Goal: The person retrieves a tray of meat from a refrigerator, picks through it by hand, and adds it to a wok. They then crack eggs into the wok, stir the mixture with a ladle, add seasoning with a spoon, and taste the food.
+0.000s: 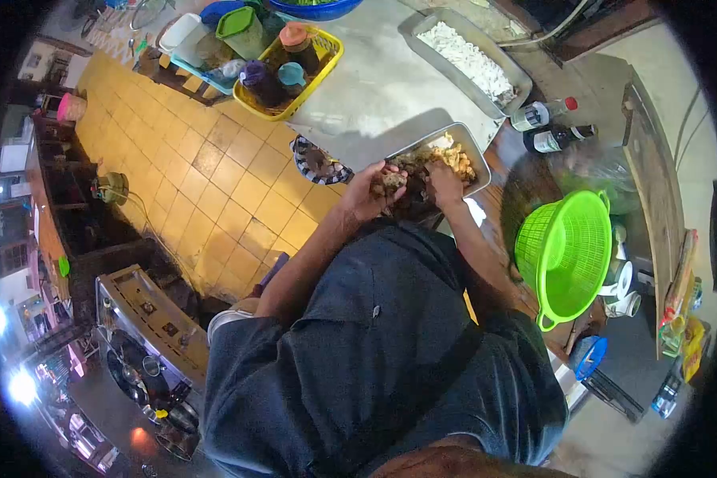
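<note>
My left hand [366, 193] is closed around a lumpy, brownish piece of food [392, 182], held at the left end of a rectangular metal tray [481, 159]. My right hand [444, 185] reaches over the tray's near edge, fingers bent down into the food; what they grip is hidden. Inside the tray, golden-yellow pieces of food [456, 158] lie toward the right and darker brown ones [413, 162] toward the left. Beside my left hand is a black-and-white checked cloth [301, 159].
A bright green colander [543, 247] stands to the right. Behind it are a dark bottle [555, 140] and a clear bottle [531, 116]. A long metal tray [517, 73] holds white pieces. A yellow basket [327, 70] with jars sits at the counter's far left; a stove [147, 315] stands lower left.
</note>
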Action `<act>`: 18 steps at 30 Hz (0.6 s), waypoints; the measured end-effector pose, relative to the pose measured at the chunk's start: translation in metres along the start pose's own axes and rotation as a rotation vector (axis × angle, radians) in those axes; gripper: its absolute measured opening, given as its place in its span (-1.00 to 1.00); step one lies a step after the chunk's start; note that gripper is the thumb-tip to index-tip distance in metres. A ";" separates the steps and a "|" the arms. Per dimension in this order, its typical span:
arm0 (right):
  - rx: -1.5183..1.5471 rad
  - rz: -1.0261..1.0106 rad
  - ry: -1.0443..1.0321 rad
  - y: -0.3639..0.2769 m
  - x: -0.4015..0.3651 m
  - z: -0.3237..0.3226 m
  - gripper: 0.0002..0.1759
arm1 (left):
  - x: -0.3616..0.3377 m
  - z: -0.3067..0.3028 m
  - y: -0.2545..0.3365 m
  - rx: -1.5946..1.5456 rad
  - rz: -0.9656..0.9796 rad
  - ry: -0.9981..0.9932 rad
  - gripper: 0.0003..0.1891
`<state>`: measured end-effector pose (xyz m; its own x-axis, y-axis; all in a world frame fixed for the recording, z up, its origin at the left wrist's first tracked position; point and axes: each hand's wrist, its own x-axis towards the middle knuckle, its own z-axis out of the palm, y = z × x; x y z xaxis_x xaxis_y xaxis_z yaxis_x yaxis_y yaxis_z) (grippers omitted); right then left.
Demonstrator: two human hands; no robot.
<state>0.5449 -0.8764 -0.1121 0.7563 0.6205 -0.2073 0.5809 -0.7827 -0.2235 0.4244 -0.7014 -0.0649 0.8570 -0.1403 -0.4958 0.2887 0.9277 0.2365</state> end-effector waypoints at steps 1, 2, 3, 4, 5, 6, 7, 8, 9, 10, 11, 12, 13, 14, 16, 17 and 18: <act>-0.036 0.033 -0.012 -0.001 0.002 0.003 -0.75 | -0.003 0.004 0.003 0.003 0.007 0.001 -0.76; 0.076 0.061 -0.102 -0.005 0.001 -0.009 -0.73 | -0.006 0.008 0.005 -0.002 0.016 0.000 -0.80; 0.078 0.058 -0.104 -0.004 -0.002 -0.010 -0.73 | -0.010 0.010 0.005 -0.007 0.022 -0.001 -0.83; 0.113 -0.023 -0.046 0.000 -0.006 -0.011 -0.71 | -0.012 0.012 0.004 -0.007 0.022 0.002 -0.83; 0.148 -0.103 0.014 0.001 -0.008 -0.012 -0.69 | -0.013 0.014 0.004 0.033 0.075 0.009 -0.86; 0.150 -0.102 0.014 -0.006 -0.012 -0.022 -0.69 | -0.014 0.014 0.004 0.072 0.126 0.017 -0.88; 0.417 -0.113 0.074 -0.014 -0.015 -0.033 -0.68 | -0.014 0.015 0.003 0.074 0.123 0.018 -0.88; 0.684 -0.124 0.136 -0.024 -0.018 -0.048 -0.67 | -0.013 0.016 0.003 0.087 0.151 0.036 -0.88; 0.685 -0.122 0.136 -0.036 -0.025 -0.067 -0.67 | -0.012 0.017 0.002 0.099 0.178 0.055 -0.88; 0.770 -0.159 0.119 -0.049 -0.035 -0.086 -0.68 | -0.012 0.016 0.001 0.100 0.173 0.058 -0.88; 0.855 -0.192 0.105 -0.058 -0.041 -0.096 -0.69 | -0.012 0.016 -0.001 0.125 0.197 0.061 -0.86; 0.796 -0.335 0.171 -0.062 -0.040 -0.097 -0.67 | -0.011 0.016 -0.002 0.152 0.217 0.061 -0.84; 0.797 -0.323 0.176 -0.064 -0.042 -0.095 -0.67 | -0.010 0.017 -0.003 0.156 0.206 0.058 -0.84; 0.788 -0.251 0.150 -0.066 -0.044 -0.092 -0.66 | -0.011 0.019 -0.003 0.193 0.200 0.015 -0.83; 0.791 -0.217 0.166 -0.067 -0.045 -0.091 -0.65 | -0.013 0.024 -0.003 0.236 0.192 -0.029 -0.82; 0.794 -0.215 0.171 -0.066 -0.045 -0.092 -0.65 | -0.015 0.029 -0.002 0.283 0.197 0.002 -0.82; 0.745 -0.219 0.196 -0.066 -0.046 -0.092 -0.67 | -0.016 0.031 -0.002 0.330 0.201 0.035 -0.82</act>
<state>0.4993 -0.8575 -0.0006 0.7275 0.6825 0.0706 0.4212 -0.3630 -0.8312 0.4232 -0.7121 -0.0313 0.8972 0.0501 -0.4388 0.2429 0.7738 0.5850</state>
